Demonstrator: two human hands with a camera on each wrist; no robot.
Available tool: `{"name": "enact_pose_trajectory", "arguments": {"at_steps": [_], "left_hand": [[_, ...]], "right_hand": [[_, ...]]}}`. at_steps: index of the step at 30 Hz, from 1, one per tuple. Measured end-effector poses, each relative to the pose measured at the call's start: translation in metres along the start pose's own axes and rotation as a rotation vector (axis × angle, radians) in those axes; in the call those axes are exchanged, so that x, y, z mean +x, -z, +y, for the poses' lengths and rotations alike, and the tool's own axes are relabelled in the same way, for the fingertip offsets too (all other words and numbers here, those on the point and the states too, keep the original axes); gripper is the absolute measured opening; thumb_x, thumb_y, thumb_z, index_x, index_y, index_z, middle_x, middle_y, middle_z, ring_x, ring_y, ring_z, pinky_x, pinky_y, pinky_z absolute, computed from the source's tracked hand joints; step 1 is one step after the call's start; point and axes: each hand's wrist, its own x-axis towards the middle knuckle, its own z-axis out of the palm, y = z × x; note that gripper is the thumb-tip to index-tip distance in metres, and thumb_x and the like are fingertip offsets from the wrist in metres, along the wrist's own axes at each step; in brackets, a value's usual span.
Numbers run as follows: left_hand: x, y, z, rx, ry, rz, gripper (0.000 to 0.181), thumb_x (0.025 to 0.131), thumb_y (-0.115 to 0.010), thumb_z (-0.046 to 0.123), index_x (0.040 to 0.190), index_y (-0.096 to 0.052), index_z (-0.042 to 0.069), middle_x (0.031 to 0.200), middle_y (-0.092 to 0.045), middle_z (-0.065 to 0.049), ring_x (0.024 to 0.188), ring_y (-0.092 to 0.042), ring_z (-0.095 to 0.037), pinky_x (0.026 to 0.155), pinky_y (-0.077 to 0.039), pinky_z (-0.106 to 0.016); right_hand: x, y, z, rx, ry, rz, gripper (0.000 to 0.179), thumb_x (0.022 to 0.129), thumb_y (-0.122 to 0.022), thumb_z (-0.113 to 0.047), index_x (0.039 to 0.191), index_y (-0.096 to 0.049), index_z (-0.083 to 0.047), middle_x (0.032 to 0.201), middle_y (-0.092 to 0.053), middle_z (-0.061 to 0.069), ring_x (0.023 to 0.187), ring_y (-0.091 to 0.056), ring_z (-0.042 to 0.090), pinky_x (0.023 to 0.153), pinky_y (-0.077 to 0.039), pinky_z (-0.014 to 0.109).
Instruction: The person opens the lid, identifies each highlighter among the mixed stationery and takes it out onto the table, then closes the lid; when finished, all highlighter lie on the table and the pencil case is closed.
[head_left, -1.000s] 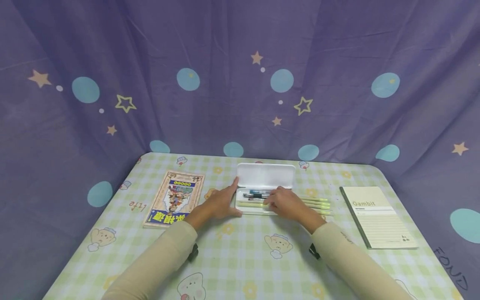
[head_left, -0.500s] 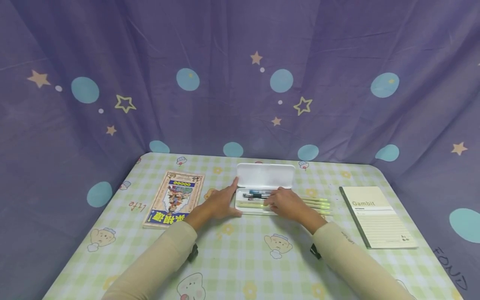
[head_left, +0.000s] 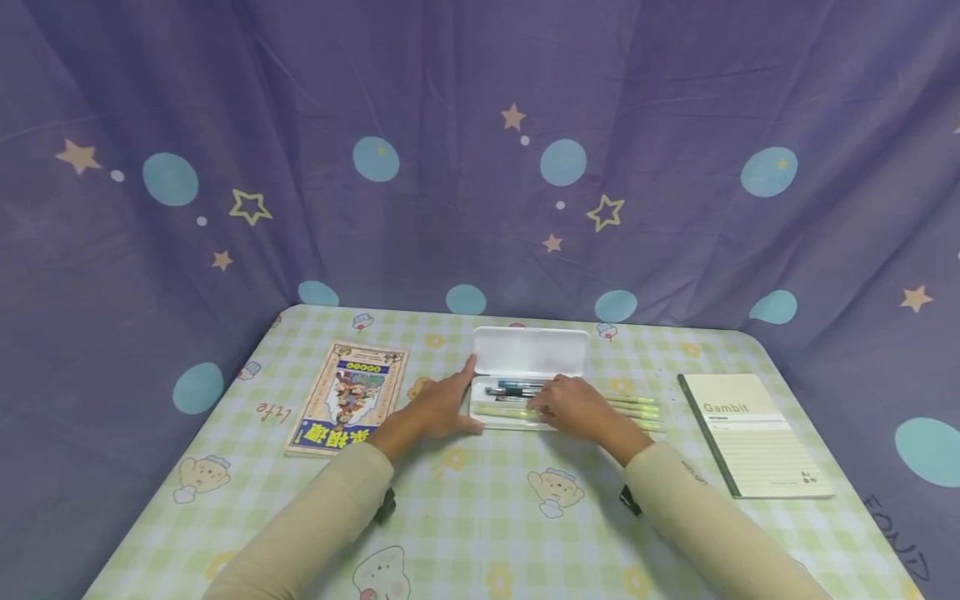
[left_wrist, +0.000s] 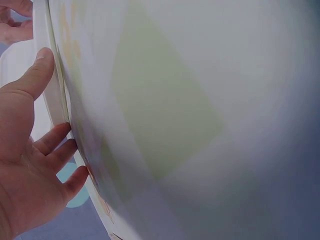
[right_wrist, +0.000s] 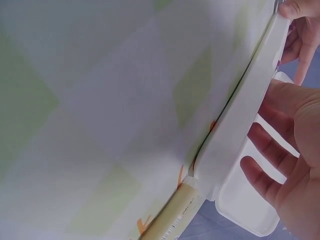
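A white pencil case [head_left: 480, 422] lies with its lid [head_left: 531, 352] swung back. Inside are a black pen [head_left: 513, 392], a blue pen [head_left: 519, 384] and a slim yellow-green pen [head_left: 501, 412] along the near side. My left hand [head_left: 444, 406] spans the case's left end, fingers spread; its thumb [left_wrist: 41, 67] lies against the case wall. My right hand [head_left: 572, 406] reaches into the case, thumb and forefinger pinching the yellow-green pen's right part, their tips hidden behind the wall in the right wrist view. The other fingers [right_wrist: 270, 150] are loosely bent.
Several yellow-green pens [head_left: 637, 412] lie beside the case, past my right hand. A comic-style book [head_left: 352, 398] lies at left, and a cream notebook [head_left: 757, 433] at right. A checked cloth [head_left: 465, 525] covers the table; a purple curtain [head_left: 450, 242] hangs behind it.
Both hands stay in place at the case. The yellow-green pen in it shows only a slight shift in how it catches the light.
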Motion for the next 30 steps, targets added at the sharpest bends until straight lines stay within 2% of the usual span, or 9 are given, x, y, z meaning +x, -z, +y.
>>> {"name": "enact_pose_trajectory", "arguments": {"at_steps": [7,15,19,23,30], "left_hand": [[-0.001,0.002,0.001,-0.01,-0.006,0.003,0.128,0.078,-0.083,0.055,0.165,0.001,0.012,0.163,-0.037,-0.015,0.147,-0.044,-0.033,0.117,-0.034,-0.057],[-0.001,0.001,0.001,-0.01,-0.009,0.017,0.129,0.078,-0.084,0.054,0.165,0.001,0.012,0.164,-0.037,-0.014,0.147,-0.045,-0.033,0.117,-0.035,-0.056],[0.0,0.0,0.0,-0.01,-0.008,0.014,0.129,0.078,-0.083,0.054,0.165,0.002,0.012,0.163,-0.038,-0.015,0.146,-0.045,-0.033,0.115,-0.036,-0.055],[0.0,-0.002,0.0,-0.008,-0.011,0.012,0.129,0.078,-0.083,0.054,0.165,0.002,0.012,0.164,-0.037,-0.014,0.147,-0.045,-0.033,0.115,-0.036,-0.055],[0.0,-0.001,-0.001,-0.004,-0.008,0.019,0.129,0.078,-0.084,0.055,0.165,0.001,0.013,0.164,-0.037,-0.014,0.147,-0.045,-0.033,0.116,-0.035,-0.056]], "right_hand": [[0.001,0.004,0.003,-0.004,0.022,-0.024,0.011,0.086,-0.08,-0.013,0.091,-0.078,-0.023,0.066,-0.064,-0.01,0.065,-0.049,0.009,0.06,-0.042,0.026],[0.006,0.007,0.001,0.0,-0.001,-0.087,0.014,0.087,-0.08,-0.016,0.098,-0.081,-0.024,0.083,-0.077,-0.009,0.07,-0.064,0.01,0.066,-0.053,0.028],[0.008,0.009,-0.001,-0.002,-0.016,-0.121,0.015,0.089,-0.078,-0.015,0.102,-0.081,-0.023,0.083,-0.076,-0.008,0.069,-0.06,0.01,0.065,-0.052,0.028],[0.008,0.011,-0.002,-0.007,-0.005,-0.103,0.02,0.088,-0.076,-0.01,0.103,-0.082,-0.021,0.08,-0.075,-0.007,0.067,-0.055,0.01,0.064,-0.049,0.028],[0.007,0.011,0.003,-0.051,0.05,-0.029,0.026,0.082,-0.079,-0.005,0.102,-0.082,-0.021,0.091,-0.077,-0.003,0.08,-0.066,0.017,0.072,-0.055,0.034]]}}
